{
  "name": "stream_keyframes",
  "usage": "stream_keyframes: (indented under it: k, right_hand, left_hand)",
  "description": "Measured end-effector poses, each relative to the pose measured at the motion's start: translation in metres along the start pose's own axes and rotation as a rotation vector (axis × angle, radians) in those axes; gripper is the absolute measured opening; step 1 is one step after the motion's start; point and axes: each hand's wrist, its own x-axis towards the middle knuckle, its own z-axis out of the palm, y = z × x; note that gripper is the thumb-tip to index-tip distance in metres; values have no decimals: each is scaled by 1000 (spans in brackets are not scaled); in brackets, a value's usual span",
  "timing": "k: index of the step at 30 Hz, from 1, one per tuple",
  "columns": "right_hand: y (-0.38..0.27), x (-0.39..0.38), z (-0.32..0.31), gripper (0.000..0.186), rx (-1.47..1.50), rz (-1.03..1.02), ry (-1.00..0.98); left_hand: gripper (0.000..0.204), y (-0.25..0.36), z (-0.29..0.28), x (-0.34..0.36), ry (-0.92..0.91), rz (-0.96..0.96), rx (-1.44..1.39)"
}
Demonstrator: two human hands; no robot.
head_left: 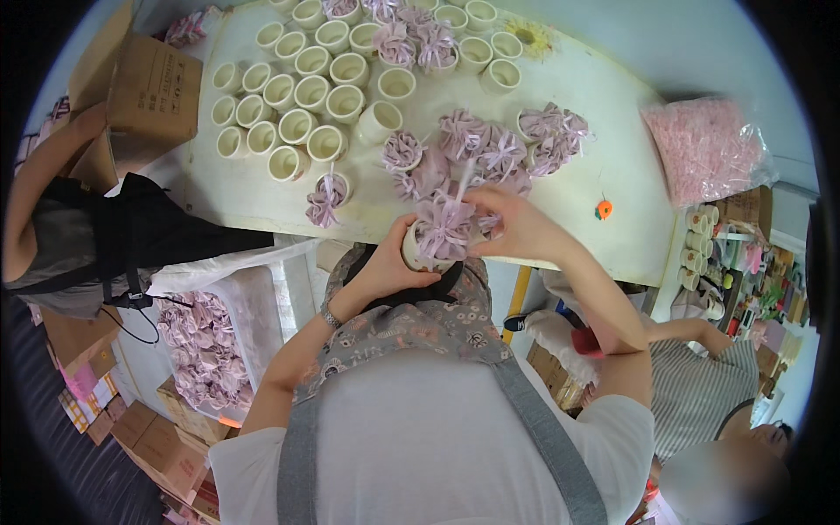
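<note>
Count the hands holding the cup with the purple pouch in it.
2. The left hand wraps the cream cup from the left; the right hand pinches the purple pouch on top of it.

A worker in a white short-sleeved T-shirt (437, 437) under a grey apron (411, 328) printed with small pink and white figures; plain grey straps (542, 437) cross the shoulders; a silver-coloured metal wristwatch (330, 318) circles the left wrist; both forearms bare.

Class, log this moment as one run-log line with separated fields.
left hand: holds cream cup | right hand: on lilac pouch in cup | white table: more cups, pouches
</note>
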Motion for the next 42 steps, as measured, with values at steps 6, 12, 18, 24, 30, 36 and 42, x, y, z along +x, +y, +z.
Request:
stream_keyframes:
  k: [6,12,18,24,30,36,42]
  right_hand:
    - [29,9,45,37,-276,-20,197]
    - [55,53,-31,56,516,153,275]
    - [172,160,-30,55,-1001,19,698]
    - [154,103,-68,45,-646,305,603]
    - [154,60,-58,50,-397,146,886]
    - [141,54,-45,47,-248,82,1001]
    - [109,50,-37,45,-266,56,1012]
  left_hand:
    - [91,-11,9,4,12,4,4]
    - [89,27,-4,38,236,121,126]
    - [76,45,-37,158,510,210,335]
    - [67,-19,-23,254,534,172,527]
    - [62,-35,-10,256,530,-32,457]
    - [28,25,-90,172,723,-201,1200]
    - [15,1,-123,157,212,-158,1483]
